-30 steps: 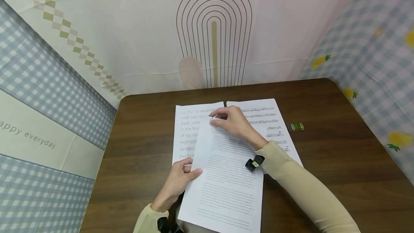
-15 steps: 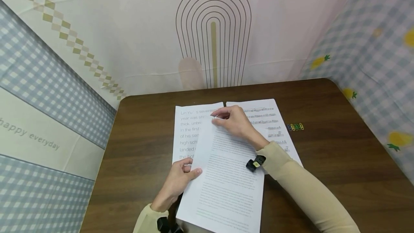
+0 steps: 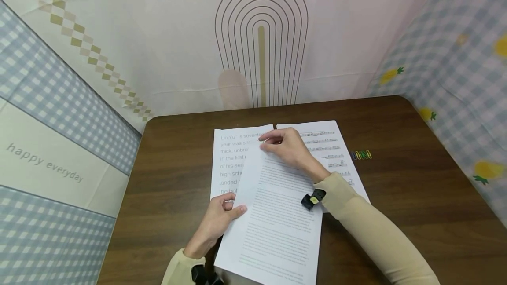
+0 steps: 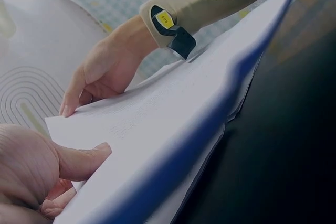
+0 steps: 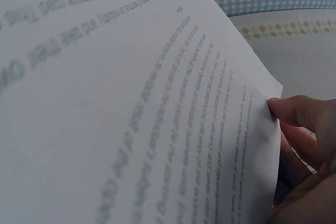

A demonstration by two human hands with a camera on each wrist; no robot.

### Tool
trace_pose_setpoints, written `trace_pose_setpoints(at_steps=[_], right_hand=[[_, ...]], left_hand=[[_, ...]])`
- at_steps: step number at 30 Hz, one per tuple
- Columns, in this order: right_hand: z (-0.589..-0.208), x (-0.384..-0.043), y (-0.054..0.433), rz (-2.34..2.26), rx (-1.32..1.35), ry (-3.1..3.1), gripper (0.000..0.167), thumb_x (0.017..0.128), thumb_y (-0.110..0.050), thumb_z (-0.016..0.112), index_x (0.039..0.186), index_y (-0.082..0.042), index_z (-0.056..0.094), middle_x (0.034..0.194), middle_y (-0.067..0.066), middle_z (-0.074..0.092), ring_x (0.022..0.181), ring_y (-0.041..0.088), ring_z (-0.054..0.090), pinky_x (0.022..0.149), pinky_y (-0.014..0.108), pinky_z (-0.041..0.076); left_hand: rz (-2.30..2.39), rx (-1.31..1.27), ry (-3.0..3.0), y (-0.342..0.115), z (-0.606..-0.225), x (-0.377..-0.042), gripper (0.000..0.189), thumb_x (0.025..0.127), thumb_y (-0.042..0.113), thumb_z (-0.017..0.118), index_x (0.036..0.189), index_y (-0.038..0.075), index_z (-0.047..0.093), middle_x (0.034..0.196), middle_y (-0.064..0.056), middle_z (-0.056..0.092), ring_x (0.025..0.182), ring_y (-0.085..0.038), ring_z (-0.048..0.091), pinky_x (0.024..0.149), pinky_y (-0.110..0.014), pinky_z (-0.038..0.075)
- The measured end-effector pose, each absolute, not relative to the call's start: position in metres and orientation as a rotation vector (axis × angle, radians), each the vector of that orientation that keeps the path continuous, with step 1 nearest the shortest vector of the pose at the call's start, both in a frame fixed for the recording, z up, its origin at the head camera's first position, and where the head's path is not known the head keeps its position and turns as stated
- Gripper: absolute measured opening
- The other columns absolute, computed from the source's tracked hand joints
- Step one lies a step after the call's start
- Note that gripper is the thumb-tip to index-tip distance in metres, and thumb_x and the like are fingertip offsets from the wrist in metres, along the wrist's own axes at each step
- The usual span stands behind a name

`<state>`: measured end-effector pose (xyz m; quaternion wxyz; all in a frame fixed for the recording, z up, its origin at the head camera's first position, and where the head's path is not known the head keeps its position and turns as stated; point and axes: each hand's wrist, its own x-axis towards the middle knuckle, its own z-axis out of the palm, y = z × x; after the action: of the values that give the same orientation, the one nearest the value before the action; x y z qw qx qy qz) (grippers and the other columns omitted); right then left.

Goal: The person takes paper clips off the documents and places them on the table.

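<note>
Printed sheets of paper (image 3: 277,223) with small text lie tilted above the table, seen in the head view. My left hand (image 3: 218,219) holds their left edge, thumb on top; in the left wrist view the thumb (image 4: 86,162) presses the page and the fingers are partly hidden beneath. With my right hand (image 3: 289,147) I pinch the top left corner. The right wrist view has the right thumb (image 5: 294,109) on the printed face and fingers behind it. Whether anything small sits between those fingertips, I cannot tell.
Under the held sheets lie a large-print page (image 3: 227,162) and a sheet of music (image 3: 325,137) on the brown table (image 3: 170,166). Several coloured paper clips (image 3: 362,155) lie in a row to the right. A patterned cloth (image 3: 178,47) hangs behind the table.
My right hand has shifted slightly right with the sheets' top corner, and the lower edge of the sheets has swung a little left. My left hand keeps its hold.
</note>
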<state>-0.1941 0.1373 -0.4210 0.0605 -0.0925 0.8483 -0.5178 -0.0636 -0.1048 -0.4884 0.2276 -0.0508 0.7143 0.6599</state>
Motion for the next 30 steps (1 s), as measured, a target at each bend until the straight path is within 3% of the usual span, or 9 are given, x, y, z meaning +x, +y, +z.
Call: trace_pose_setpoints(at_steps=[30], right_hand=[[-0.419, -0.195, 0.160, -1.681, -0.154, 2.628, 0.024, 0.096, -0.014, 0.082, 0.120, -0.010, 0.083, 0.097, 0.010, 0.081, 0.085, 0.018, 0.066, 0.072, 0.021, 0.048]], left_hand=[[1.828, -0.143, 1.966, -0.108, -0.490, -0.066, 0.029, 0.101, 0.000, 0.071, 0.126, -0.014, 0.066, 0.095, -0.024, 0.082, 0.072, -0.021, 0.081, 0.064, -0.033, 0.067]])
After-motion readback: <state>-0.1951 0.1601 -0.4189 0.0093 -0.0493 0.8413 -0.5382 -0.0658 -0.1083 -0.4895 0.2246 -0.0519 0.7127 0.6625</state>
